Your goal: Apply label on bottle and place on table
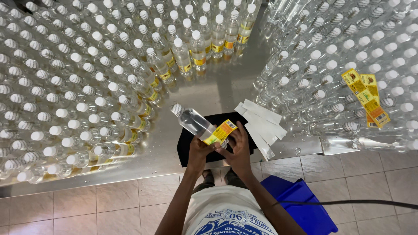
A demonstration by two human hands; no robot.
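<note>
Along the left edge of the steel table point(226, 93), a dense block of capped clear bottles point(65, 87) is being kept standing; those nearest the middle are already wearing yellow labels, as is the short row toward the far edge.

At the near edge, over a black mat point(250, 119) lying on the table, a single clear bottle point(193, 121) is being held tilted, its striped cap pointing toward the far left corner and its base toward the person. The lower part of the bottle is being gripped by the left hand point(199, 150), whose fingers are curled closed around it from below. A yellow label point(220, 132) is being pressed onto the bottle's side, just above that grip. The right hand point(236, 148) is being held against the label and the bottle's base, its fingers bent narrowly and its fingertips point(238, 130) touching the label's edge; whether the palm is also touching the bottle cannot be told.

Just to the right of the hands, partly on the mat, a loose heap of white backing strips point(263, 124) is being left spread toward the near edge.

Farther right, a second mass of capped bottles point(348, 56) is being kept standing along the right edge, and a strip of yellow labels point(365, 98) is lying across their caps. Near the right corner of the near edge, one bottle point(374, 143) is lying on its side.

Below the table edge, a blue bin point(305, 204) is resting on the tiled floor point(87, 204).
</note>
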